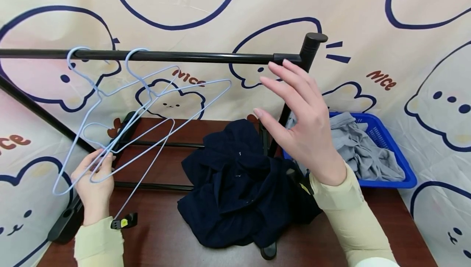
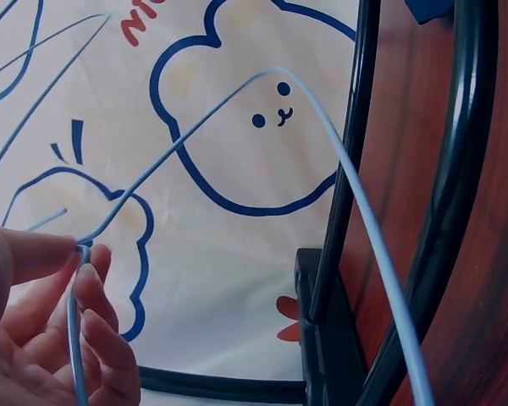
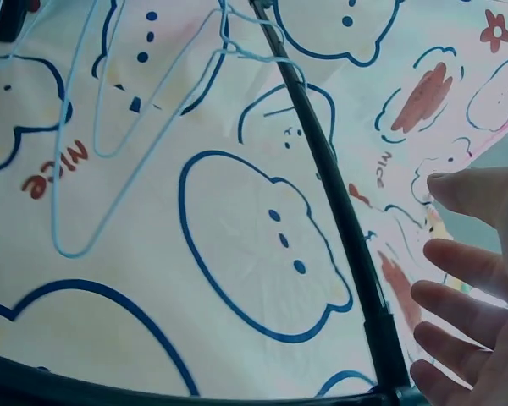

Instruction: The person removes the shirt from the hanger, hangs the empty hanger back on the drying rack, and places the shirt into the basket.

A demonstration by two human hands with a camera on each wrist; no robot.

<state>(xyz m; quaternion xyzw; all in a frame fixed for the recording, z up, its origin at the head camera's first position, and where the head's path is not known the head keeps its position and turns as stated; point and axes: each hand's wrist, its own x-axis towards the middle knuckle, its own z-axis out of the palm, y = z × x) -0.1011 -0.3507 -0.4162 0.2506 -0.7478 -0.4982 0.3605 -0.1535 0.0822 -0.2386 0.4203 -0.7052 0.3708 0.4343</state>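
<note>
My left hand (image 1: 96, 179) pinches a light blue wire hanger (image 2: 273, 70) near its neck, below the rail. Its hook curls beside the fingers and is off the rail. Two more light blue hangers hang by their hooks from the black rail (image 1: 206, 57); one hook (image 1: 75, 49) sits further left than the other (image 1: 137, 50). Their lower parts overlap the left hand in the head view. My right hand (image 1: 303, 115) is raised by the rail's right end, fingers spread and holding nothing.
A crumpled dark navy garment (image 1: 243, 193) lies on the brown table (image 1: 158, 234) and over part of the black rack base. Behind the right arm stands a blue basket (image 1: 399, 164) with grey clothes (image 1: 368, 152). A patterned cloth (image 1: 206, 9) hangs behind the rack.
</note>
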